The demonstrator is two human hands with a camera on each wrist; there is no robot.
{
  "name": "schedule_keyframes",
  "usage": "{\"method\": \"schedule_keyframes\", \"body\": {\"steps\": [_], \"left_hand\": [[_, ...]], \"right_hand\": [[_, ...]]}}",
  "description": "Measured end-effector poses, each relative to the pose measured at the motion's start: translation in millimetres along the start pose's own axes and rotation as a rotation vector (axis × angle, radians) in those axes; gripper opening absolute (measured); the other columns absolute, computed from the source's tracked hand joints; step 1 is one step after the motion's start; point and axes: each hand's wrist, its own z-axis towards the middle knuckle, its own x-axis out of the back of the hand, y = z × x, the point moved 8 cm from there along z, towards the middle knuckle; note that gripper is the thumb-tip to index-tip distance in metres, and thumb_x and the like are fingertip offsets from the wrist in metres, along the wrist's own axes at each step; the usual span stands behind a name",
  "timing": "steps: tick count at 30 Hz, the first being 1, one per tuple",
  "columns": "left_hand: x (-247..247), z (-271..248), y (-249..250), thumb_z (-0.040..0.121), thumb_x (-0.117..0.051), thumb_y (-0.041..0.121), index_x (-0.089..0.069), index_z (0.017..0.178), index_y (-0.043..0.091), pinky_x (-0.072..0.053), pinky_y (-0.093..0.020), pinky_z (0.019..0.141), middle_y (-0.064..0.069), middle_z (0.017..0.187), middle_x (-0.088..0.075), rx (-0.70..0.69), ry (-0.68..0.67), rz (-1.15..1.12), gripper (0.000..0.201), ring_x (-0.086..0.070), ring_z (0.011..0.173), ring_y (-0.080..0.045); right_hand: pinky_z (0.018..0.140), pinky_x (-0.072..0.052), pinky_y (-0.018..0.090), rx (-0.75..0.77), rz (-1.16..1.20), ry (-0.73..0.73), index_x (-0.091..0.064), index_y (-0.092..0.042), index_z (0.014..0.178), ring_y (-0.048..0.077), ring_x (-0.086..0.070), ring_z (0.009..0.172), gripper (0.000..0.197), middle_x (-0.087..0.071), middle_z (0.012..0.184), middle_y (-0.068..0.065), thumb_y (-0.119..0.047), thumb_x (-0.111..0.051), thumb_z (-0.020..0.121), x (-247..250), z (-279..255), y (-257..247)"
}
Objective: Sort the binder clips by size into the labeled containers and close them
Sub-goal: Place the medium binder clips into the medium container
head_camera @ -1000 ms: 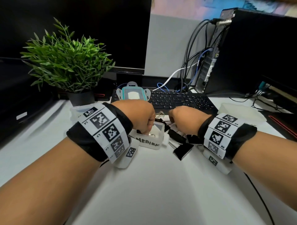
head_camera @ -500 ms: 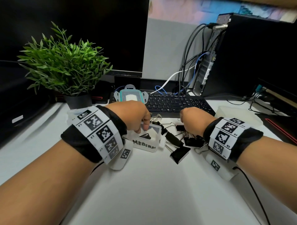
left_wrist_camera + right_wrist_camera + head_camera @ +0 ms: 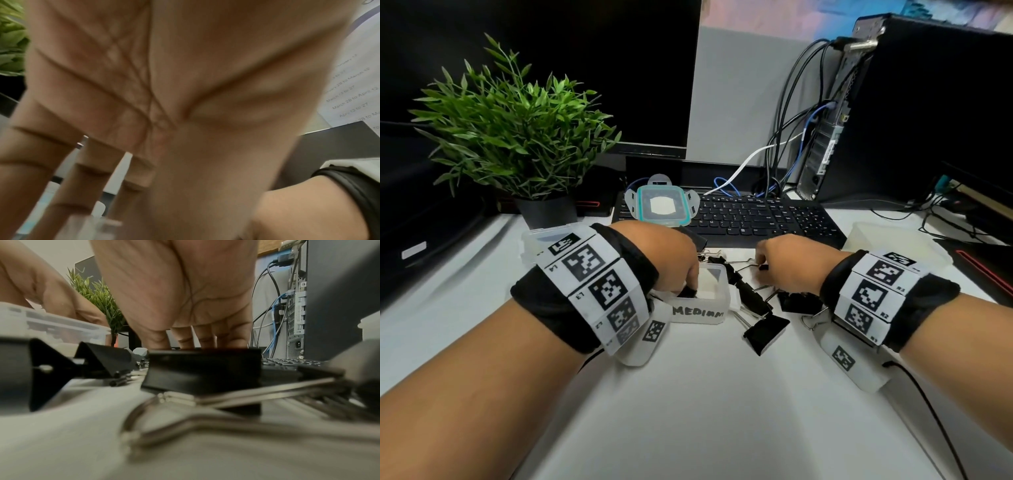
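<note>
A small clear container labeled MEDIUM [image 3: 702, 312] stands open at the desk's middle. My left hand [image 3: 689, 286] reaches into it with straight fingers [image 3: 68, 194]; a black clip [image 3: 688, 293] lies under the fingertips. Right of the container lies a pile of black binder clips [image 3: 751, 298], with a large clip [image 3: 767, 330] nearest me. My right hand [image 3: 762, 267] is over the pile's far side, thumb and finger pinching a small black clip [image 3: 764, 267]. In the right wrist view a big clip [image 3: 203, 369] hides the right hand's fingertips.
A potted plant [image 3: 517, 137] stands at the left. A keyboard [image 3: 756, 219] lies behind the clips, a teal-rimmed lid [image 3: 662, 205] on its left end. Another clear container [image 3: 534, 240] sits behind my left wrist and a translucent one [image 3: 893, 240] at right. A PC tower [image 3: 928, 102] with cables is far right.
My left hand dipped its fingers into the MEDIUM container. My right hand moved away from the container, forward over the clip pile, to a small clip.
</note>
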Motion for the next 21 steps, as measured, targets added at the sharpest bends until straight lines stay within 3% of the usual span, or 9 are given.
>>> {"method": "schedule_keyframes", "body": {"steps": [3, 5, 8, 13, 17, 19, 21], "left_hand": [[0.5, -0.6, -3.8, 0.091, -0.051, 0.016, -0.06, 0.116, 0.018, -0.045, -0.029, 0.095, 0.004, 0.123, -0.059, 0.067, 0.019, 0.0, 0.026, -0.056, 0.111, -0.019], [4.5, -4.6, -4.8, 0.09, -0.053, 0.019, -0.058, 0.104, 0.019, -0.048, -0.031, 0.089, 0.002, 0.111, -0.063, 0.084, 0.058, 0.001, 0.015, -0.059, 0.103, -0.02], [8.8, -6.7, -4.9, 0.09, -0.054, 0.016, -0.063, 0.107, 0.018, -0.045, -0.027, 0.081, 0.006, 0.104, -0.064, 0.071, 0.102, -0.031, 0.02, -0.058, 0.097, -0.016], [4.6, -9.5, 3.1, 0.092, -0.046, 0.004, -0.063, 0.118, 0.037, -0.045, -0.025, 0.086, 0.011, 0.119, -0.058, 0.011, 0.029, -0.083, 0.045, -0.056, 0.103, -0.014], [2.0, -7.8, 3.0, 0.093, -0.047, 0.008, -0.066, 0.118, 0.022, -0.044, -0.022, 0.089, 0.009, 0.119, -0.061, 0.053, 0.021, -0.073, 0.035, -0.057, 0.111, -0.016], [1.3, -6.4, -1.1, 0.091, -0.049, 0.009, -0.062, 0.119, 0.013, -0.045, -0.03, 0.099, 0.002, 0.118, -0.062, 0.081, 0.024, -0.099, 0.031, -0.057, 0.112, -0.019], [2.3, -5.7, -2.7, 0.091, -0.05, 0.013, -0.059, 0.119, 0.013, -0.045, -0.036, 0.1, 0.0, 0.117, -0.062, 0.086, 0.035, -0.065, 0.029, -0.057, 0.111, -0.021]], "right_hand": [[0.076, -0.052, 0.032, 0.008, 0.002, 0.006, -0.059, -0.009, 0.111, 0.025, -0.061, 0.091, 0.022, -0.063, 0.104, 0.009, -0.015, -0.049, 0.091, 1.0, -1.6, -1.1], [0.074, -0.051, 0.031, 0.011, 0.0, 0.005, -0.059, -0.008, 0.11, 0.024, -0.061, 0.091, 0.022, -0.063, 0.104, 0.009, -0.012, -0.05, 0.091, 1.7, -2.4, -1.7], [0.07, -0.05, 0.029, 0.017, 0.015, 0.015, -0.059, -0.009, 0.107, 0.023, -0.061, 0.089, 0.021, -0.063, 0.102, 0.008, -0.014, -0.053, 0.088, 2.6, -4.5, -2.6], [0.075, -0.054, 0.03, -0.005, 0.005, 0.012, -0.062, -0.008, 0.105, 0.023, -0.062, 0.088, 0.021, -0.065, 0.102, 0.009, -0.015, -0.056, 0.087, 1.8, -2.2, -0.5], [0.074, -0.055, 0.03, -0.025, 0.039, 0.016, -0.063, -0.007, 0.104, 0.023, -0.065, 0.089, 0.02, -0.067, 0.099, 0.009, -0.014, -0.051, 0.09, 2.5, -0.1, 2.7], [0.077, -0.054, 0.032, -0.02, 0.049, 0.03, -0.063, -0.007, 0.104, 0.025, -0.063, 0.091, 0.022, -0.066, 0.101, 0.01, -0.016, -0.047, 0.092, 4.0, -0.1, 1.6], [0.081, -0.053, 0.034, -0.008, 0.054, 0.036, -0.061, -0.007, 0.107, 0.026, -0.061, 0.094, 0.026, -0.065, 0.104, 0.011, -0.024, -0.046, 0.095, 4.8, -1.2, -0.7]]}}
